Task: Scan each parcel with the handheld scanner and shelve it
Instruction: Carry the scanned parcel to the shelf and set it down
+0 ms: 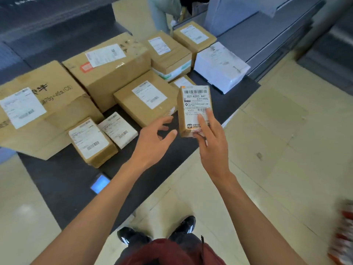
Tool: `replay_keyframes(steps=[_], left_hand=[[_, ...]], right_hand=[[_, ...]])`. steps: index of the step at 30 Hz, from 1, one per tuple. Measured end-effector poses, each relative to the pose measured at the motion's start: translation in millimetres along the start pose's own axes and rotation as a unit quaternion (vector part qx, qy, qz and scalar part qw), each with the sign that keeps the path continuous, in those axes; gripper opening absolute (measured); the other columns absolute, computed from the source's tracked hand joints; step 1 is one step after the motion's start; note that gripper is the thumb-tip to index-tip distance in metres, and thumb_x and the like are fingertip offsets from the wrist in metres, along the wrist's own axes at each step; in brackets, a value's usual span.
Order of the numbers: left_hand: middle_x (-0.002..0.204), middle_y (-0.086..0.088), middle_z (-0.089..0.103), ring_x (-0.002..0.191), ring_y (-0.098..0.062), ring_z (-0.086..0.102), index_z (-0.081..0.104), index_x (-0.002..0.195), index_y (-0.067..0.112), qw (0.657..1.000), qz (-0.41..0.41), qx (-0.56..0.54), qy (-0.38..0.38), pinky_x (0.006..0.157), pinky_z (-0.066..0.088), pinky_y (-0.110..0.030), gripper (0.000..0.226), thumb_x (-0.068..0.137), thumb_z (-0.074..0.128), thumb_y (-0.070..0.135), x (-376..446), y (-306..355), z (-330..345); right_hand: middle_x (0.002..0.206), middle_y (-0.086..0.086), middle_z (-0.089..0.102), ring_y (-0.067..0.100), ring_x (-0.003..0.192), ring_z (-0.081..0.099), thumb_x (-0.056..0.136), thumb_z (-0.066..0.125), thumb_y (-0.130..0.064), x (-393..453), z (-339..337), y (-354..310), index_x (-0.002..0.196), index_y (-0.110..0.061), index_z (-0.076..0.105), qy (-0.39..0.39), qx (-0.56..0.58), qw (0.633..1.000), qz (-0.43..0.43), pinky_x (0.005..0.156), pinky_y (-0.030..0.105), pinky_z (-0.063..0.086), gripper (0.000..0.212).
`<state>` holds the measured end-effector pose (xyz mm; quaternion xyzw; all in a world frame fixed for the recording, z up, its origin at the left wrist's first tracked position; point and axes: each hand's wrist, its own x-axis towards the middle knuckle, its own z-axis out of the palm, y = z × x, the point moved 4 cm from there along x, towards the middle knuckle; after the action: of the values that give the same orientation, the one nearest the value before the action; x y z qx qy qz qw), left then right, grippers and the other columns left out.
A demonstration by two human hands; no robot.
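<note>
Brown cardboard makes up the small parcel that the right hand holds upright above the near edge of a dark mat, fingers laid over the lower part of its white shipping label and thumb hidden behind. That label shows a barcode at the top, then "507-K503 447", further down "K503" beside a second, smaller barcode, and lines of fine print too small to read. The left hand hovers just beside the parcel with fingers spread and loosely bent, gripping nothing and not touching it.

On the mat lie 8 more brown cartons, each with 1 white label: a big one at far left printed with "45" and "(C8)" among blurred characters, a large one bearing a red sticker too, a flat one, a small one in front, 2 at the back, 1 pale one, and 1 mostly hidden behind the held parcel. 1 white plastic-wrapped package sits at the right end. A device with a glowing blue screen lies on the mat near the left forearm. 2 black shoes stand on the pale tiled floor.
</note>
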<state>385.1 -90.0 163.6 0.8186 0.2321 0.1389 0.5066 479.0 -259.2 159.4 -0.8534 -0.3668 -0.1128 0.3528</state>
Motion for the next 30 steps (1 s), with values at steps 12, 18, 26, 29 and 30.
replay_keyframes(steps=[12, 18, 26, 29, 30], left_hand=[[0.122, 0.03, 0.064, 0.114, 0.009, 0.057, 0.061, 0.127, 0.042, 0.991, 0.049, 0.002, -0.125, 0.095, 0.046, -0.021, 0.031, 0.097, 0.064, 0.035, 75, 113, 157], [0.129, 0.027, 0.061, 0.117, 0.009, 0.054, 0.059, 0.132, 0.039, 0.984, 0.058, 0.026, -0.164, 0.098, 0.044, -0.02, 0.034, 0.098, 0.063, 0.036, 131, 136, 201], [0.102, 0.057, 0.049, 0.104, 0.033, 0.043, 0.057, 0.122, 0.053, 0.978, 0.073, 0.014, -0.192, 0.08, 0.033, -0.004, 0.028, 0.097, 0.062, 0.042, 239, 158, 264], [0.107, 0.057, 0.05, 0.11, 0.029, 0.044, 0.058, 0.123, 0.051, 0.974, 0.096, 0.001, -0.207, 0.079, 0.034, -0.004, 0.027, 0.097, 0.06, 0.042, 275, 179, 286], [0.107, 0.057, 0.049, 0.11, 0.029, 0.044, 0.059, 0.125, 0.05, 0.971, 0.105, 0.001, -0.214, 0.078, 0.033, -0.003, 0.028, 0.097, 0.059, 0.042, 286, 186, 294]], right_hand=[[0.153, 0.017, 0.045, 0.04, 0.127, 0.056, 0.092, 0.07, -0.003, 20, -133, 142, 0.138, -0.006, 0.06, 0.105, -0.047, 0.992, 0.053, 0.103, 0.04, 0.048, 0.047], [0.156, 0.013, 0.043, 0.037, 0.128, 0.054, 0.092, 0.071, -0.001, 47, -158, 197, 0.14, -0.008, 0.059, 0.131, -0.058, 0.986, 0.09, 0.109, 0.022, 0.033, 0.05], [0.155, 0.016, 0.044, 0.04, 0.126, 0.054, 0.092, 0.071, 0.0, 120, -178, 268, 0.139, -0.006, 0.059, 0.132, -0.114, 0.979, 0.105, 0.099, 0.037, 0.046, 0.049], [0.157, 0.013, 0.042, 0.039, 0.127, 0.053, 0.092, 0.071, 0.0, 144, -186, 290, 0.141, -0.008, 0.057, 0.141, -0.123, 0.976, 0.109, 0.1, 0.032, 0.043, 0.051], [0.157, 0.014, 0.042, 0.039, 0.127, 0.053, 0.092, 0.071, 0.001, 152, -189, 298, 0.141, -0.008, 0.057, 0.148, -0.126, 0.974, 0.114, 0.101, 0.03, 0.04, 0.051]])
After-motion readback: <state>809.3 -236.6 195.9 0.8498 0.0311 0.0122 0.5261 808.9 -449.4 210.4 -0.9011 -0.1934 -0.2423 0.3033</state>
